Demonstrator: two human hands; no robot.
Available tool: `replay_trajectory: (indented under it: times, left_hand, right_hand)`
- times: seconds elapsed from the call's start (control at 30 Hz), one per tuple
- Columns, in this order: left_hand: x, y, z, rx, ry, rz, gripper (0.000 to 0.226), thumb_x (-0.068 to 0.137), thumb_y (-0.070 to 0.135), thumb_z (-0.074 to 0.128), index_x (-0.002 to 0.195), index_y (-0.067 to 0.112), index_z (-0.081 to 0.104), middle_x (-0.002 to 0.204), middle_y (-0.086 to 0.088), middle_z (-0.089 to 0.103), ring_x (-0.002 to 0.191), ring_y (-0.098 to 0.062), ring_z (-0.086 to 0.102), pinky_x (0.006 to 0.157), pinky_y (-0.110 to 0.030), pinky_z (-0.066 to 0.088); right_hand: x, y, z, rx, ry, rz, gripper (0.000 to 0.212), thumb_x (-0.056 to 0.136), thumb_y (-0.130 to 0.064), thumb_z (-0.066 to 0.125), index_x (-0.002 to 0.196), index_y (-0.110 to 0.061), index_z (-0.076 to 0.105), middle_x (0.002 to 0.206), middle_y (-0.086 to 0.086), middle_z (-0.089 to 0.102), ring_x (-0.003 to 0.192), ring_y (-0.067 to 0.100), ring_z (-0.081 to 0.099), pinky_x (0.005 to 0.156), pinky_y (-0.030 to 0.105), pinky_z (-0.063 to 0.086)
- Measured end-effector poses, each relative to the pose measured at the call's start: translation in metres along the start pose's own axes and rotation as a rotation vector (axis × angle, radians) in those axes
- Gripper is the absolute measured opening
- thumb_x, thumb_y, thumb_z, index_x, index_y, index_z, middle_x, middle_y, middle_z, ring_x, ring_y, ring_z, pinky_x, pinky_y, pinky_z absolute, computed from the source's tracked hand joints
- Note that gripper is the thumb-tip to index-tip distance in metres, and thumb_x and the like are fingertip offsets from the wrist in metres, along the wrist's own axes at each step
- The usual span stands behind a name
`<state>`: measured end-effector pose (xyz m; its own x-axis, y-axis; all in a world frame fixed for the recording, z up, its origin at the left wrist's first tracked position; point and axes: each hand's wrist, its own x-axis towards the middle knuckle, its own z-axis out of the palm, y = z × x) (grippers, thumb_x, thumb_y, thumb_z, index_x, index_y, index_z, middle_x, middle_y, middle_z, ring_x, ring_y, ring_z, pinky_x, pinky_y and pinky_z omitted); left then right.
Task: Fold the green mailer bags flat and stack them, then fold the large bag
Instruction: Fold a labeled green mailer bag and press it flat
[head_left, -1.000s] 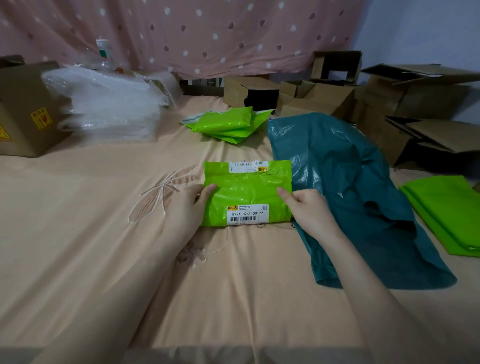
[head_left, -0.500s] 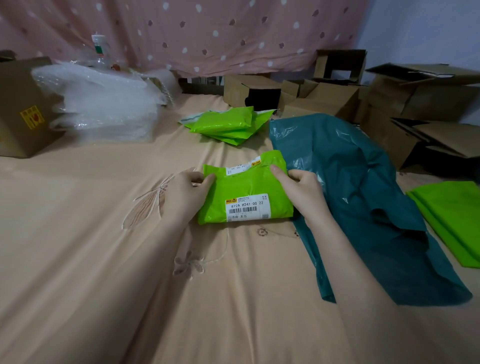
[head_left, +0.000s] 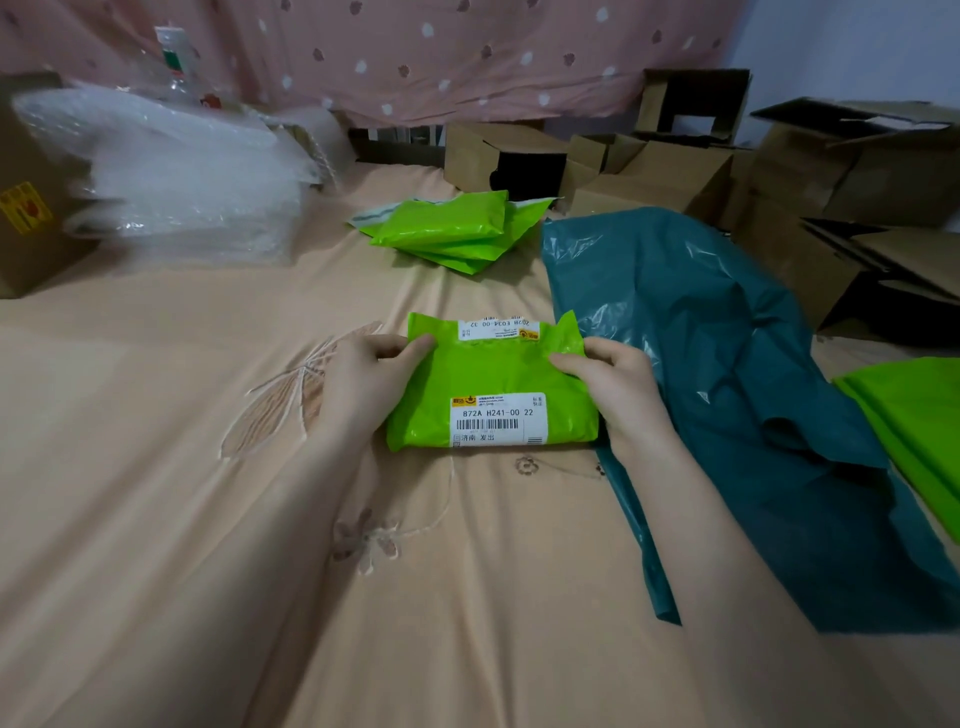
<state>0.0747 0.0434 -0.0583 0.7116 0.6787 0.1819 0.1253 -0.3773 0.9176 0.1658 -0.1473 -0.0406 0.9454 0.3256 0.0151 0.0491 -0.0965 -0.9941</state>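
A: Where's the mailer (head_left: 493, 384)?
B: Between both hands on the sheet (head_left: 156, 519), the teal bag (head_left: 727, 364) just right of it.
A: Grip?
B: Left hand (head_left: 363, 384) pinches its left edge, right hand (head_left: 618, 384) its right edge, thumbs on top, wrists low.
A: Advice?
B: Press the fold flat evenly before stacking.

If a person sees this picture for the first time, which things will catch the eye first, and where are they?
First comes the bright green mailer bag in the middle of the peach bedsheet, gripped by the left hand and the right hand at its two sides. Just right of it sprawls the large teal bag, and behind it lies a pile of green bags.
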Motion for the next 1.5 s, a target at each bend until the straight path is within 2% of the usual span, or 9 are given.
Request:
replay_trajectory:
  times: [0.17, 0.3, 0.53, 0.7, 0.9, 1.13, 1.23, 1.37, 1.5]
  left_hand:
    - [-0.004, 0.004, -0.005, -0.081, -0.019, -0.097, 0.022, 0.084, 0.031, 0.067, 0.063, 0.026, 0.066, 0.051, 0.011, 0.062, 0.053, 0.000, 0.054, 0.055, -0.018, 0.042]
    - [-0.006, 0.004, -0.002, -0.046, -0.049, -0.101, 0.022, 0.086, 0.031, 0.065, 0.077, 0.011, 0.071, 0.065, -0.006, 0.059, 0.065, -0.014, 0.051, 0.059, -0.027, 0.038]
    - [-0.006, -0.002, 0.006, 0.073, 0.006, -0.026, 0.028, 0.091, 0.028, 0.054, 0.078, 0.006, 0.064, 0.071, -0.006, 0.059, 0.068, -0.018, 0.051, 0.066, -0.032, 0.037]
    - [-0.008, -0.001, 0.010, 0.038, 0.027, -0.005, 0.030, 0.091, 0.027, 0.054, 0.084, 0.000, 0.064, 0.074, -0.012, 0.058, 0.070, -0.019, 0.050, 0.067, -0.034, 0.039]
    - [-0.014, 0.005, 0.008, -0.139, -0.018, -0.059, 0.028, 0.092, 0.030, 0.054, 0.087, 0.007, 0.068, 0.077, -0.007, 0.066, 0.067, -0.013, 0.059, 0.070, -0.032, 0.048]
    - [-0.015, 0.010, 0.010, -0.328, 0.006, -0.055, 0.022, 0.091, 0.026, 0.057, 0.074, 0.018, 0.066, 0.059, 0.010, 0.063, 0.050, 0.005, 0.057, 0.049, -0.010, 0.044]
    - [-0.013, 0.009, 0.010, -0.419, -0.003, -0.072, 0.025, 0.091, 0.025, 0.058, 0.068, 0.020, 0.063, 0.058, 0.012, 0.064, 0.057, -0.001, 0.059, 0.058, -0.017, 0.047]
    - [-0.010, 0.011, 0.009, -0.576, -0.076, -0.146, 0.015, 0.089, 0.025, 0.060, 0.080, 0.017, 0.068, 0.072, 0.006, 0.070, 0.069, -0.008, 0.066, 0.061, -0.021, 0.051]
    - [-0.008, 0.013, 0.005, -0.679, -0.246, -0.291, 0.020, 0.089, 0.030, 0.059, 0.097, 0.015, 0.069, 0.102, -0.006, 0.072, 0.096, -0.019, 0.068, 0.086, -0.034, 0.055]
  right_hand:
    - [-0.003, -0.005, 0.002, 0.131, -0.053, 0.091, 0.012, 0.079, -0.002, 0.066, 0.073, -0.011, 0.070, 0.065, 0.000, 0.070, 0.060, 0.011, 0.066, 0.056, 0.019, 0.051]
    - [-0.007, -0.010, 0.003, 0.206, -0.076, 0.133, 0.009, 0.081, -0.004, 0.066, 0.075, -0.009, 0.070, 0.062, -0.001, 0.071, 0.057, 0.010, 0.067, 0.052, 0.017, 0.052]
    - [-0.006, -0.012, 0.005, 0.240, -0.075, 0.165, 0.016, 0.081, -0.022, 0.072, 0.083, -0.007, 0.071, 0.076, 0.004, 0.074, 0.067, 0.013, 0.070, 0.062, 0.024, 0.056]
    - [-0.010, -0.012, 0.008, 0.193, -0.101, 0.163, 0.010, 0.079, -0.011, 0.072, 0.087, -0.005, 0.072, 0.074, 0.005, 0.073, 0.064, 0.015, 0.069, 0.056, 0.022, 0.055]
    - [-0.010, -0.013, 0.010, 0.208, -0.118, 0.167, 0.008, 0.079, -0.005, 0.070, 0.086, -0.008, 0.072, 0.074, 0.006, 0.072, 0.063, 0.015, 0.068, 0.062, 0.026, 0.056]
    - [-0.010, -0.011, 0.010, 0.214, -0.093, 0.131, 0.006, 0.080, -0.004, 0.069, 0.084, -0.005, 0.072, 0.074, 0.008, 0.072, 0.064, 0.018, 0.068, 0.061, 0.028, 0.056]
    - [-0.010, -0.011, 0.010, 0.258, -0.050, 0.085, 0.005, 0.081, -0.005, 0.068, 0.083, -0.007, 0.072, 0.074, 0.006, 0.073, 0.065, 0.017, 0.069, 0.062, 0.028, 0.056]
    - [-0.009, -0.013, 0.008, 0.311, -0.004, 0.028, 0.007, 0.082, -0.006, 0.067, 0.087, -0.007, 0.072, 0.080, 0.006, 0.073, 0.070, 0.016, 0.070, 0.063, 0.026, 0.057]
    - [-0.011, -0.015, 0.007, 0.349, -0.012, -0.007, 0.009, 0.083, -0.004, 0.066, 0.089, -0.008, 0.071, 0.084, 0.005, 0.074, 0.076, 0.018, 0.071, 0.069, 0.029, 0.058]
